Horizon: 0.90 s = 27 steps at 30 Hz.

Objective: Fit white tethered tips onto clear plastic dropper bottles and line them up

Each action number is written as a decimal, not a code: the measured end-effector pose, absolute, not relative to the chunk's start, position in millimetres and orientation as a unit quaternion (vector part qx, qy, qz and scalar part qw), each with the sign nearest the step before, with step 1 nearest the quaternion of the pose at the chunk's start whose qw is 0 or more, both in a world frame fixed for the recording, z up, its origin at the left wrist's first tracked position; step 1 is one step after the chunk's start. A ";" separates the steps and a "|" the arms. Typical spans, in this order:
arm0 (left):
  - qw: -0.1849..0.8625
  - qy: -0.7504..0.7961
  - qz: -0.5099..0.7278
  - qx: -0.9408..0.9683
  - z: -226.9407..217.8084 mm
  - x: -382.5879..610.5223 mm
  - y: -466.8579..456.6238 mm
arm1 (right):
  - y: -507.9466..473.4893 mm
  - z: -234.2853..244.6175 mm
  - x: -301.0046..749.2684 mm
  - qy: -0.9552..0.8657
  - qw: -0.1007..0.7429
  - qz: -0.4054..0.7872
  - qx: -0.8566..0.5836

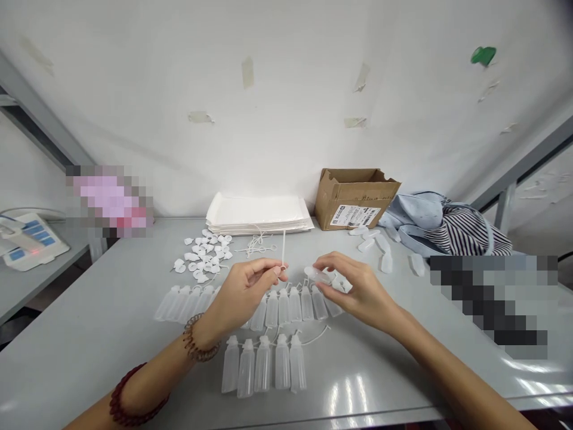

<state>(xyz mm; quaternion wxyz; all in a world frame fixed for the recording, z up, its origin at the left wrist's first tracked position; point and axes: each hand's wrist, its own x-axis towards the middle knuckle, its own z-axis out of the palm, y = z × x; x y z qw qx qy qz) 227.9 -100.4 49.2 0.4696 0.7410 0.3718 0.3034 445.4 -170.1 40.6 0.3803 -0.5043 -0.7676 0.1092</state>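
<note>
Pinched in the fingers of my left hand [250,283] is a thin white strap [283,246] that stands upright, with a small loop at my fingertips. Between thumb and fingers, my right hand [358,283] grips a small translucent plastic bottle [317,275], tilted with its neck to the left. The bottle and strap are apart. Below my hands lies a row of similar bottles [283,307], partly hidden by my left hand, many with white straps at the neck. A shorter front row of bottles [263,367] lies nearer to me, capped and strapped.
White caps [201,254] are heaped at the left, beside loose straps [257,242]. Behind them rests a stack of white sheets or envelopes [259,215]. A cardboard box [358,197], loose bottles [385,254] and a light blue bag [412,215] with striped cloth occupy the right.
</note>
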 end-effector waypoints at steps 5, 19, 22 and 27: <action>0.544 0.338 0.304 0.706 46.9 233.2 -109.0 | -173.7 35.6 428.6 -0.763 0.411 0.127 -0.482; 0.505 0.336 0.347 0.716 41.9 237.9 -122.3 | -179.8 33.2 412.8 -0.738 0.483 0.128 -0.454; 0.480 0.318 0.353 0.738 39.7 237.0 -123.6 | -180.1 32.8 411.1 -0.715 0.498 0.153 -0.467; 0.435 0.280 0.353 0.780 38.7 236.5 -124.8 | -183.6 32.6 404.8 -0.640 0.528 0.271 -0.488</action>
